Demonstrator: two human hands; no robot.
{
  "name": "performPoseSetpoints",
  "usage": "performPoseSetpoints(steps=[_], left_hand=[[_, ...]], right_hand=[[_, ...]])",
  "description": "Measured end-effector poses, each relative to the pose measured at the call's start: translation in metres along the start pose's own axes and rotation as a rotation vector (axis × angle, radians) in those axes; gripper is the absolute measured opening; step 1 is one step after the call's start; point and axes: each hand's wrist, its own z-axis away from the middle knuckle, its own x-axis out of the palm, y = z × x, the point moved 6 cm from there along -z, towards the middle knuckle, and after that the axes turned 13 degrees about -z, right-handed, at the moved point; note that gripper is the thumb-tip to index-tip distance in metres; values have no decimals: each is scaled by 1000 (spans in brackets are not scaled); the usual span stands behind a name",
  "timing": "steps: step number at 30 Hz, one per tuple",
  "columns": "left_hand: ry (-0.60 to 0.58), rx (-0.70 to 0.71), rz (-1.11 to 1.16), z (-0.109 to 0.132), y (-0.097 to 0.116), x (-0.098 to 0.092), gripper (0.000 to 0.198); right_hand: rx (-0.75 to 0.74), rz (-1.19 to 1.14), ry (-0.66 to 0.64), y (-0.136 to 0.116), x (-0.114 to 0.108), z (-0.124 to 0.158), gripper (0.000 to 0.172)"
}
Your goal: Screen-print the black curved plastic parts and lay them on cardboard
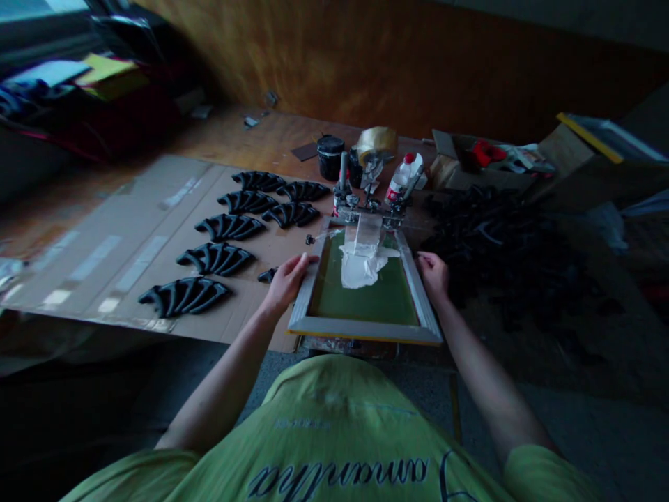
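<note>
Evidently the screen frame was pinned at its far rail by clamps, leaving the near rail free, with left hand and right hand curled over the side rails, white paste pooled on the mesh, black parts on cardboard left, a dark heap right.

The plain wooden table carries a flattened brown cardboard sheet, with rows of black, ribbed, arched plastic pieces laid out on it. Just beside the sheet lies a grey-framed green printing screen. Beyond that are a round black tin, a white plastic bottle with a red cap and a tan roll of tape.
</note>
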Motion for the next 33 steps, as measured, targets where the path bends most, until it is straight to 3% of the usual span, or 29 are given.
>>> performPoseSetpoints(steps=[3,6,8,11,14,17,21,24,27,31,33], left_hand=[[-23,-84,-45,4,-53,18,80],[-1,-80,-167,-4,-84,27,83],[8,-64,-242,-8,-93,29,78],[-15,-66,-263,-11,-96,30,76],[-21,-88,-242,-10,-97,30,74],[18,-109,-226,-9,-97,28,70],[33,-120,-204,-9,-97,29,67],[33,-119,-167,-8,-95,29,67],[38,-132,-123,-8,-95,30,69],[41,-144,-83,-7,-96,30,73],[15,-146,-61,-6,-94,30,75]], right_hand=[[-105,-47,-15,-28,5,-31,43],[-311,56,-198,-78,49,-39,54],[-349,190,-367,-98,80,-32,41],[-305,351,-547,-100,106,-8,13],[-366,393,-606,-95,108,26,15],[-542,343,-712,-98,101,57,23],[-685,302,-885,-107,92,61,9],[-625,310,-821,-110,92,44,2],[-607,332,-673,-109,94,45,9],[-645,292,-735,-106,98,64,10],[-584,262,-713,-109,98,53,9]])
